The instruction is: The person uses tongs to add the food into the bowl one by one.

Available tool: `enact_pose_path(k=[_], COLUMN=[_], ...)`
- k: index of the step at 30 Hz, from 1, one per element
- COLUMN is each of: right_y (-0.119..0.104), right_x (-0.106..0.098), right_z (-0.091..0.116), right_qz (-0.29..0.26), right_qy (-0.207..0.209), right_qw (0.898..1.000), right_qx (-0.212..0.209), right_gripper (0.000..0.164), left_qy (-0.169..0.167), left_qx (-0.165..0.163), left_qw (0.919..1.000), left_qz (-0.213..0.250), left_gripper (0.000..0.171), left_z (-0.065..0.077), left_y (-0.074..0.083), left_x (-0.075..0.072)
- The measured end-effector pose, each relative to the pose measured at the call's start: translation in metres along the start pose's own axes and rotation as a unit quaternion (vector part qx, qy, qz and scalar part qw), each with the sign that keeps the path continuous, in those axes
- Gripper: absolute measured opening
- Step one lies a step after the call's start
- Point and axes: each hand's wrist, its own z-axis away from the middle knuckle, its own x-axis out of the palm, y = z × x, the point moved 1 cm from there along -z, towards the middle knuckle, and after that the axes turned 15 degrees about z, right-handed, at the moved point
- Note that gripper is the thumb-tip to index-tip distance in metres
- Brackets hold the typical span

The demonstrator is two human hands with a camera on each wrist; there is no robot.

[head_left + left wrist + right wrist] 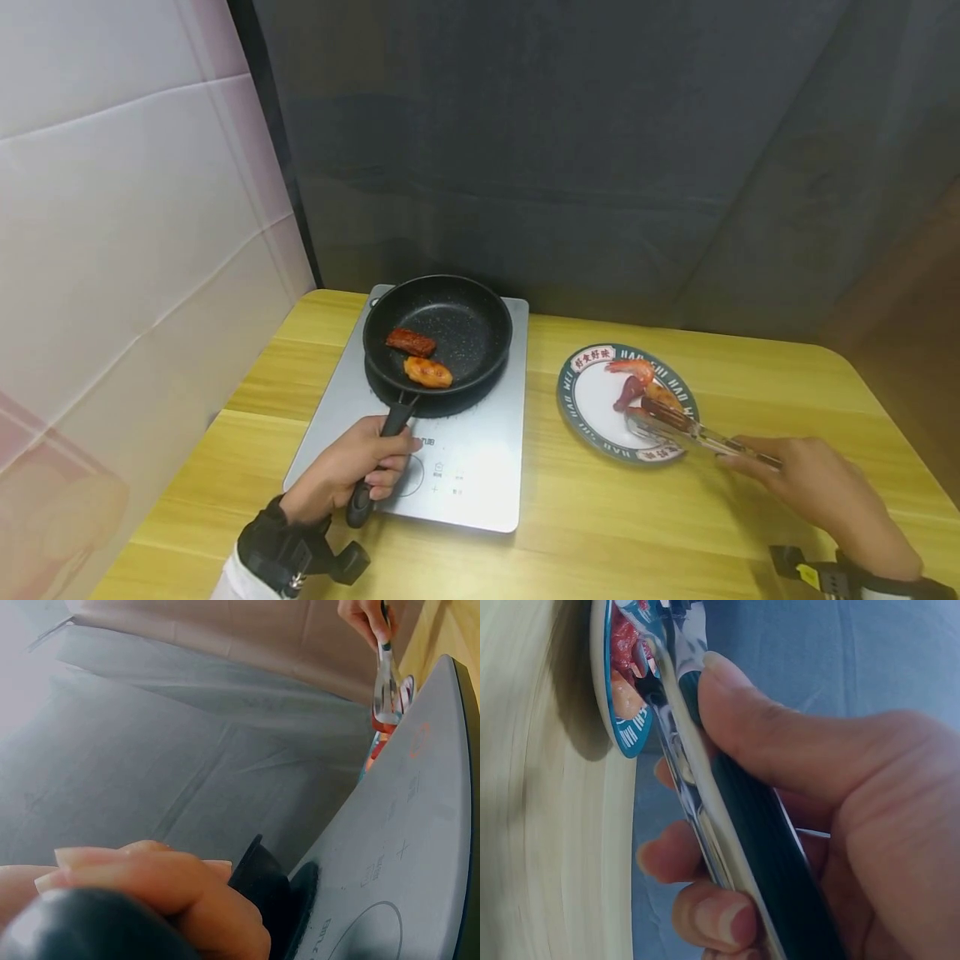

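My left hand (347, 465) grips the black handle of a frying pan (468, 329) on the induction cooker (480, 467). In the pan lie a dark red-brown meat piece (410, 342) and an orange-brown chicken wing (427, 372). At the right, my right hand (813, 483) holds metal tongs (731, 443), their tips over the near right part of a plate (596, 400). A brown piece of food (667, 414) is at the tips; whether they pinch it I cannot tell. A shrimp (632, 368), a small dark red drumstick (630, 392) and a golden piece (666, 397) are also on the plate.
The yellow wooden table (600, 525) carries the cooker on the left and the plate on the right. A dark grey cloth (562, 167) hangs behind the table's back edge. A pale sheet (135, 250) stands along the left side.
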Motion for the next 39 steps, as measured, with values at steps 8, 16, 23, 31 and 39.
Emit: enact_pose_path(k=[8,16,23,31,39], right_y=[0.000,-0.003,0.000,-0.005,-0.014], right_x=[0.000,-0.001,-0.004,-0.007,-0.007], right_z=[0.001,0.003,0.004,0.006,0.001], right_qz=[0.004,0.018,0.018,0.020,0.016], right_qy=[0.013,0.034,0.032,0.046,0.060], right_qw=[1.000,0.999,0.999,0.999,0.998], right_qx=[-0.007,-0.004,0.003,0.000,-0.006], right_gripper=[0.048,0.046,0.049,0.047,0.045], left_qy=[0.000,-0.003,0.004,0.009,0.000], left_qx=[0.003,0.004,0.002,0.006,0.011], left_qw=[1.0000,1.0000,1.0000,0.9999,0.9999], left_qz=[0.000,-0.001,-0.002,-0.011,-0.011], left_gripper=[0.020,0.022,0.020,0.018,0.013], left_z=[0.001,-0.001,0.000,0.002,0.000], left_y=[0.001,0.002,0.002,0.003,0.002], left_x=[0.000,0.001,0.002,0.003,0.003])
